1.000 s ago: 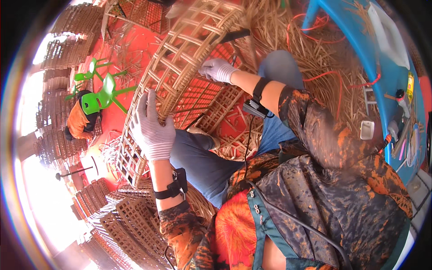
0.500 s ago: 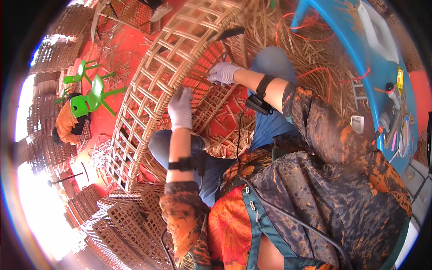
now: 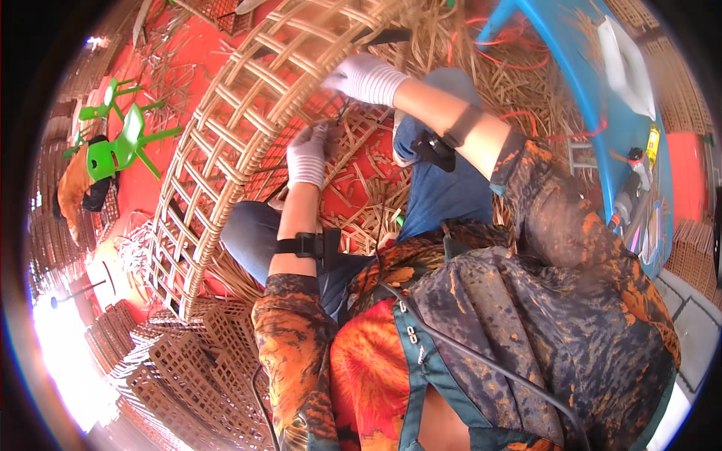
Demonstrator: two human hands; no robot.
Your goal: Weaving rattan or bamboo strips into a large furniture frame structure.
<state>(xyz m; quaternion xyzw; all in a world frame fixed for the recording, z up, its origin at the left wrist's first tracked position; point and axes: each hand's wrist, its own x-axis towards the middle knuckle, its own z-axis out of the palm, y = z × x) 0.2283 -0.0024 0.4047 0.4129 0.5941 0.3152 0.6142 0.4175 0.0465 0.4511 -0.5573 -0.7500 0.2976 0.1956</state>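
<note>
A long, curved panel of light-brown woven rattan (image 3: 203, 161), with an open grid, arches from the lower left to the top in front of me. My left hand (image 3: 307, 156), in a white-grey striped glove, is beside its inner edge with the fingers curled. Farther off, my right hand (image 3: 370, 80), gloved alike, is at the upper part of that edge, fingers drawn together. Whatever either hand pinches is too small or hidden to make out. Below the hands lies a flat lattice piece (image 3: 353, 146) on the red floor.
Cut strips (image 3: 361, 199) litter the floor between my legs, with more heaped behind my right hand. A blue table (image 3: 602, 169) carrying tools stands right. Green chairs (image 3: 124, 143) stand left, near a person in orange (image 3: 73, 188). Stacked lattice panels (image 3: 195, 361) lie lower left.
My right hand has moved up and left to the panel's edge. My left hand's fingers have shifted inward, off the rim. The whole view has shifted slightly.
</note>
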